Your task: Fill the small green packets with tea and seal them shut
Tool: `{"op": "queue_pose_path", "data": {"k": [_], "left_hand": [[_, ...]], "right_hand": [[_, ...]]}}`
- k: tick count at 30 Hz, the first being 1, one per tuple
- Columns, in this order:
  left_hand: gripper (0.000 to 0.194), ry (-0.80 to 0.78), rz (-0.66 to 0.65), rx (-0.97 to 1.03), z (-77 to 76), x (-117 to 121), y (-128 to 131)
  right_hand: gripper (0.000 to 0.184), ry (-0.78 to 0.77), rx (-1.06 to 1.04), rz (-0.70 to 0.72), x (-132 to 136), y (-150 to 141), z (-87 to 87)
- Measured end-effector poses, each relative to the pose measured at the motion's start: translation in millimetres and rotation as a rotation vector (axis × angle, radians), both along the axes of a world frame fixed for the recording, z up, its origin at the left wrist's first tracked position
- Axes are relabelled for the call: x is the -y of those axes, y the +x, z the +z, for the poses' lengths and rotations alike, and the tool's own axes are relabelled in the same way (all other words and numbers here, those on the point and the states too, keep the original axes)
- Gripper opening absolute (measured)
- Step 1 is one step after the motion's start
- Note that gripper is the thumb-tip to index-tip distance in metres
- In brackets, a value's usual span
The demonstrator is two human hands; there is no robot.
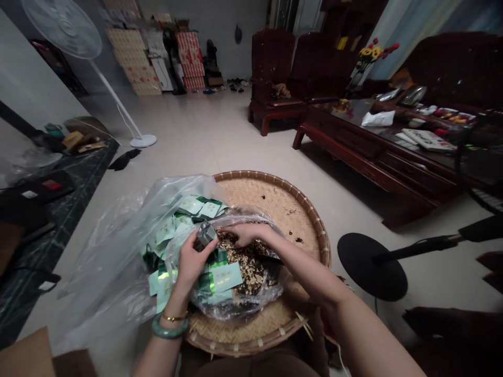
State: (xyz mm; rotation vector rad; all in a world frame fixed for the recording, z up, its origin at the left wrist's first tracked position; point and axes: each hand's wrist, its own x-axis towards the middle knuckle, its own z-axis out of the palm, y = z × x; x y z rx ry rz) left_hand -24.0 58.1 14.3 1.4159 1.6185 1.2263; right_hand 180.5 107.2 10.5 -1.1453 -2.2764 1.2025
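Note:
My left hand (191,260), with a green bangle on the wrist, is closed around a small silvery green packet (206,233) and holds it upright over the pile. My right hand (244,234) reaches into a clear plastic bag of loose dried tea leaves (248,264), fingers curled down into them; what they hold is hidden. Several green packets (225,276) lie beside and under my left hand. More of them fill a large clear plastic bag (118,262) on the left. All of this rests on a round woven bamboo tray (302,209).
A dark wooden coffee table (377,152) with dishes and papers stands at the right, wooden chairs (273,78) behind it. A black round stand base (371,264) sits right of the tray. A white floor fan (66,26) and stacked boxes (135,60) are far left. A dark marble counter (58,199) runs along the left.

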Motion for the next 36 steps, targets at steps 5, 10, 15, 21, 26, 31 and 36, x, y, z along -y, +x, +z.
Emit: {"op": "queue_pose_path", "data": {"k": [5, 10, 15, 21, 26, 31, 36], "left_hand": [[0.055, -0.027, -0.033, 0.113, -10.2, 8.9, 6.3], [0.058, 0.047, -0.135, -0.027, -21.0, 18.7, 11.4], [0.055, 0.395, -0.216, -0.406, -20.3, 25.0, 8.8], [0.045, 0.532, -0.290, -0.543, -16.8, 26.5, 4.9], [0.043, 0.519, -0.380, -0.595, -13.9, 25.5, 8.1], [0.042, 0.481, -0.361, -0.573, -11.2, 25.5, 12.4], [0.032, 0.351, -0.276, -0.409, -1.7, 27.1, 18.0]], "right_hand": [[0.045, -0.041, 0.076, 0.200, -22.1, -9.9, -4.7], [0.042, 0.089, 0.210, 0.341, -27.4, -10.0, -7.6], [0.033, -0.048, -0.050, 0.125, -18.8, -2.8, -12.5], [0.022, -0.221, -0.252, -0.169, -1.5, 6.9, -12.3], [0.020, -0.889, -0.804, -0.458, 25.0, 6.4, -17.9], [0.016, -1.173, -1.147, -0.512, 42.3, 7.9, -18.4], [0.030, -1.232, -1.235, -0.476, 51.3, 11.2, -10.4]]}}
